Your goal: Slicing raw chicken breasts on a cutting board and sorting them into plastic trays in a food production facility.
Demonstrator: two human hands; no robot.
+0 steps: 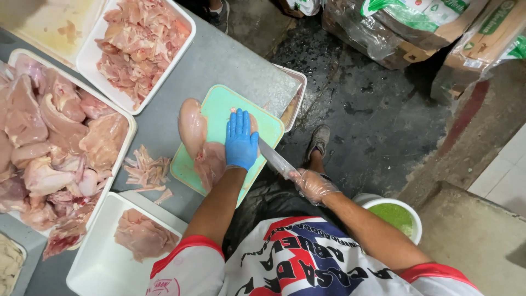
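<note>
From my feed, the left hand in a blue glove lies flat and open on a raw chicken breast, pressing it down on the green cutting board in the middle of the worktop. The right hand, in a clear glove, has its grip closed around a knife, blade pointing at about 10 o'clock into the meat under the left palm.

Around the board it's crowded: at 9 o'clock a big white tray of whole chicken pieces, at 11 o'clock another white tray of cut strips, at 7 o'clock a white tray with one flat fillet in it. A little heap of trimmings sits right beside the board's left edge, between it and the big tray. Another tray edge pokes out from under the board at 2 o'clock.

The worktop is grey metal. The floor is dark, wet concrete, with a white bucket of green stuff at 4 o'clock and cardboard boxes wrapped in plastic at 1 o'clock.
</note>
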